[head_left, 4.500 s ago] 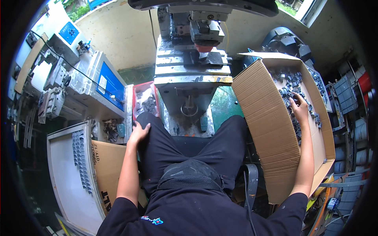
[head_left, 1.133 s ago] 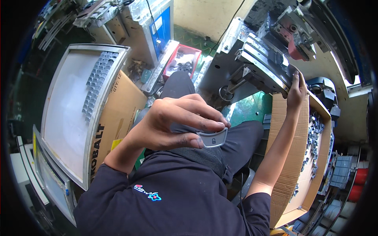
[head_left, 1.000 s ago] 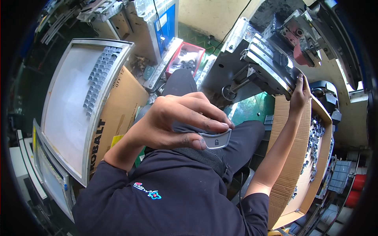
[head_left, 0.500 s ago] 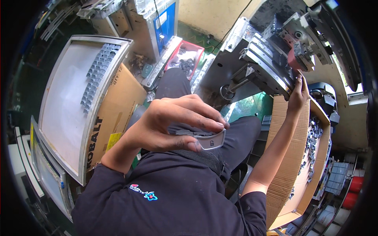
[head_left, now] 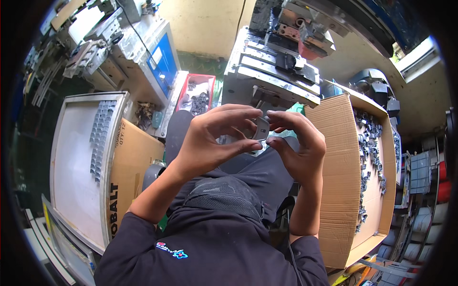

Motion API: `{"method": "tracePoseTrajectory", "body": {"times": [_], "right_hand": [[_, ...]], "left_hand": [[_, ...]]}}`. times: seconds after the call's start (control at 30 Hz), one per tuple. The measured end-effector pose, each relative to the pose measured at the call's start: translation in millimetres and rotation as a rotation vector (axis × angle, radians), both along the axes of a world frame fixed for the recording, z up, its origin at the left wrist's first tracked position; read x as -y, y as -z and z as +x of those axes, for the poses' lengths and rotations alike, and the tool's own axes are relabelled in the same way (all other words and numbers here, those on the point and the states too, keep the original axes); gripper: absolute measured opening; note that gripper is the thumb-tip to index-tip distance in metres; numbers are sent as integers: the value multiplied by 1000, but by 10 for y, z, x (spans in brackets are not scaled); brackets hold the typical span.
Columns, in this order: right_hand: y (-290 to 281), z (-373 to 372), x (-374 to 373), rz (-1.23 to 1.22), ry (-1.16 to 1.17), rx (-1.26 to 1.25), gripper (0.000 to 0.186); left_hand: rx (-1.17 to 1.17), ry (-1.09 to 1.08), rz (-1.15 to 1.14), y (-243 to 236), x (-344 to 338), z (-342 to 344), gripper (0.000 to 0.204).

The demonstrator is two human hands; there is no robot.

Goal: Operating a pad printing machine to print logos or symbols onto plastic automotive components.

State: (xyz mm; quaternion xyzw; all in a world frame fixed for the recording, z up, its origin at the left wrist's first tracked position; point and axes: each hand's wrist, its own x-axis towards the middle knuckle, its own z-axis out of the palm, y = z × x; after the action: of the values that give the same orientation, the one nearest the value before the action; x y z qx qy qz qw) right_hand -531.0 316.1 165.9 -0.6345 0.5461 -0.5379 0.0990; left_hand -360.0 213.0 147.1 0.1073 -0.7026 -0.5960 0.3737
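Between both hands, above my lap, a small curved grey plastic part (head_left: 262, 129) with a little dark printed mark is held on edge. My left hand (head_left: 207, 139) pinches its left side, thumb below and fingers above. At its right side, my right hand (head_left: 305, 145) is curled with thumb and fingertips against the part's edge. Beyond the hands stands a machine with a flat metal bed (head_left: 260, 70). On that bed sits a black fixture (head_left: 287, 62), and a pinkish-red pad (head_left: 309, 50) hangs above it.
At left, a framed white screen (head_left: 76, 148) carries rows of grey parts (head_left: 102, 138) and leans by a cardboard box (head_left: 131, 167). A red bin (head_left: 212, 80) of small parts stands ahead. At right, an open carton (head_left: 331, 190) holds many dark parts (head_left: 365, 157).
My right hand has come off the machine to the grey plastic part. The part has turned more upright in my left hand. The view has shifted, showing the machine bed and fixture more fully.
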Motion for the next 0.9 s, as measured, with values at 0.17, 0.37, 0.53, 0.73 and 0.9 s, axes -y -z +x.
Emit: {"method": "tracePoseTrajectory", "body": {"times": [0.17, 0.37, 0.53, 0.73, 0.9], "right_hand": [[10, -179, -117, -27, 31, 125, 38], [53, -393, -108, -2, 119, 239, 35], [91, -799, 113, -126, 307, 245, 28], [117, -1018, 461, -209, 391, 359, 27], [40, -957, 794, -459, 366, 643, 27]], "left_hand": [[-33, 104, 51, -33, 0, -308, 48], [25, 86, -212, -126, 130, -584, 47], [57, -162, -649, -225, 667, -1056, 41], [170, -278, -501, -109, 1020, -1441, 32], [277, -349, -703, -78, 946, -1380, 29]]}}
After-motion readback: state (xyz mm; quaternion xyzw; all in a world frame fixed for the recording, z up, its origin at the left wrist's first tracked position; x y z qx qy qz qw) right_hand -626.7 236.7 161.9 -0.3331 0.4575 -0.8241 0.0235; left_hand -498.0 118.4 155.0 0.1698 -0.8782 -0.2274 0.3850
